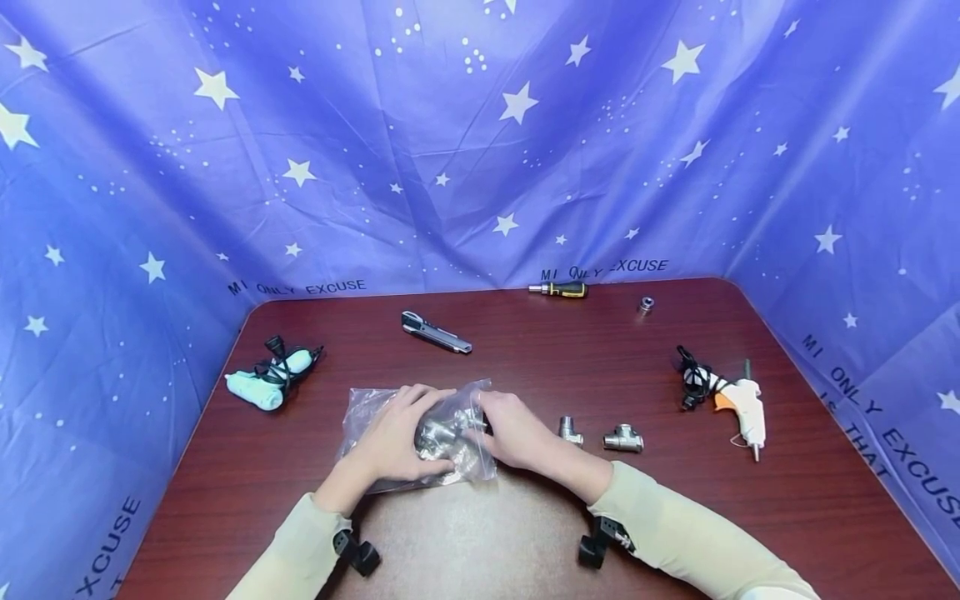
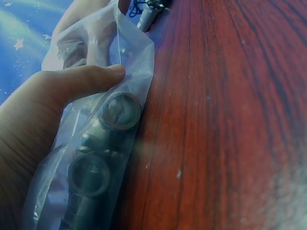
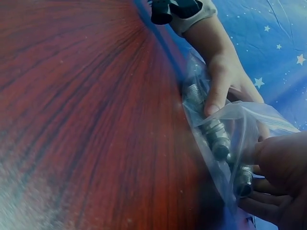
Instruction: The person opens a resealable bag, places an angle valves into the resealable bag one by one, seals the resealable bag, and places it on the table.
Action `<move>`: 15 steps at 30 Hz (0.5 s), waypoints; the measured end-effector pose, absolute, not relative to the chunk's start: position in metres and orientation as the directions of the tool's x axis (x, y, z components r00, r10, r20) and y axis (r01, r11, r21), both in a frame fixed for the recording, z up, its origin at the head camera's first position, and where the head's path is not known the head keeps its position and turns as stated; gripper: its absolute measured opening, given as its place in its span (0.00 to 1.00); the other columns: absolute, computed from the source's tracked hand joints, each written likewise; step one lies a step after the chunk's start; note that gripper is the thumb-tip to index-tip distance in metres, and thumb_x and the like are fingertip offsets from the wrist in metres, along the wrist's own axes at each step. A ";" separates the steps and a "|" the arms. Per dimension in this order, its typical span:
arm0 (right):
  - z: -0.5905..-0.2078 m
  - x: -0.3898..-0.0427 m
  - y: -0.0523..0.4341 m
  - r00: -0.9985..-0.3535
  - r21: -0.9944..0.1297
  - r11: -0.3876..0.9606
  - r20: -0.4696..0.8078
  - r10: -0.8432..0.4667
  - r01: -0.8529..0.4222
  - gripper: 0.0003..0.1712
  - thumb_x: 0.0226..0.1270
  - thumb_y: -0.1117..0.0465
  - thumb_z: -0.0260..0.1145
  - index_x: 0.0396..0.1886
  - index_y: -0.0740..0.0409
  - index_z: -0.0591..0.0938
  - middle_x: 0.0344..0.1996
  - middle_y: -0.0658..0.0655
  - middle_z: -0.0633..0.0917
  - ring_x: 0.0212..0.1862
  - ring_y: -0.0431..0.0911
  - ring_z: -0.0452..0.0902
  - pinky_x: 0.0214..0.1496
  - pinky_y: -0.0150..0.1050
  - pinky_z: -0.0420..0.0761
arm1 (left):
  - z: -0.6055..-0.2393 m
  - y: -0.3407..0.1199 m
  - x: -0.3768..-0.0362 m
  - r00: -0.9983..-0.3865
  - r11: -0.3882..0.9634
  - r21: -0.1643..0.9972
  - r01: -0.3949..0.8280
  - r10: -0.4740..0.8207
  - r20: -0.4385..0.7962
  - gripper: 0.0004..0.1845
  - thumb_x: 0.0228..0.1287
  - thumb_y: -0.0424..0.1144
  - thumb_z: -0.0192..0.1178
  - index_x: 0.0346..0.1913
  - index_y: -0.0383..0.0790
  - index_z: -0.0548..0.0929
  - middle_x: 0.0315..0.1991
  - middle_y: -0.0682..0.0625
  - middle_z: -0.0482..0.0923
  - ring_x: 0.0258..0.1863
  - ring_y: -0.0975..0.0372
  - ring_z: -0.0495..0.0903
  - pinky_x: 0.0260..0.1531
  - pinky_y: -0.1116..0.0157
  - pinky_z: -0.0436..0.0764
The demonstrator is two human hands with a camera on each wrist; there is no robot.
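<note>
A clear plastic bag [image 1: 360, 417] of shiny metal pipe fittings [image 1: 438, 437] lies near the table's front. My left hand [image 1: 397, 433] grips it from the left, thumb [image 2: 98, 79] pressed on the film in the left wrist view. At the bag's right end, my right hand [image 1: 517, 429] holds the plastic with curled fingers, partly hidden by the film. In the right wrist view, a threaded fitting [image 3: 244, 179] shows right beside those fingers [image 3: 266, 203]. Two loose fittings, a tee [image 1: 624, 438] and another [image 1: 570, 431] partly behind my right wrist, lie on the table.
Farther back are a utility knife [image 1: 437, 332], a screwdriver [image 1: 564, 289] and a small metal fitting [image 1: 646, 306]. A pale blue glue gun [image 1: 258, 389] with a black cord lies left, a white and orange glue gun [image 1: 746, 408] right. Starry blue cloth [image 1: 480, 150] surrounds the table.
</note>
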State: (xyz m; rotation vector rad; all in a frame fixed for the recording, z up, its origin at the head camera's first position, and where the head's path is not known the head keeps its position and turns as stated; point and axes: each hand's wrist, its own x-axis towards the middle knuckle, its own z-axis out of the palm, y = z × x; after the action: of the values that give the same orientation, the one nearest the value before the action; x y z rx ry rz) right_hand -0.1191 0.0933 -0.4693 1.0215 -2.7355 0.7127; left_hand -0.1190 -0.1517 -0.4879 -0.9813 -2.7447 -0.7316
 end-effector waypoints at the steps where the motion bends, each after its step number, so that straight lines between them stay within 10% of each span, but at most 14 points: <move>1: -0.470 -0.119 0.092 -0.762 -0.378 0.662 0.283 -0.583 -0.647 0.18 0.66 0.54 0.78 0.42 0.60 0.80 0.35 0.56 0.87 0.41 0.51 0.88 0.46 0.46 0.88 | -0.488 -0.152 -0.119 -0.778 0.670 0.397 0.627 0.561 0.283 0.57 0.38 0.65 0.83 0.76 0.52 0.75 0.60 0.52 0.80 0.58 0.57 0.78 0.59 0.50 0.83; 15: -0.478 -0.123 0.083 -0.685 -0.341 0.595 0.388 -0.616 -0.728 0.15 0.62 0.58 0.79 0.44 0.60 0.86 0.36 0.55 0.90 0.39 0.48 0.89 0.46 0.42 0.90 | -0.488 -0.152 -0.120 -0.769 0.662 0.392 0.639 0.568 0.294 0.57 0.38 0.65 0.83 0.76 0.50 0.75 0.59 0.52 0.80 0.58 0.56 0.78 0.60 0.49 0.83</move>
State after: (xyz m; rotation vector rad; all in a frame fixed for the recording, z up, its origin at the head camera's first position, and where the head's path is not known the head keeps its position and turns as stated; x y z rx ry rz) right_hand -0.1229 0.0834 -0.4776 1.1119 -2.5946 0.7087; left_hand -0.1198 -0.1515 -0.4884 -0.9975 -2.7289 -0.7274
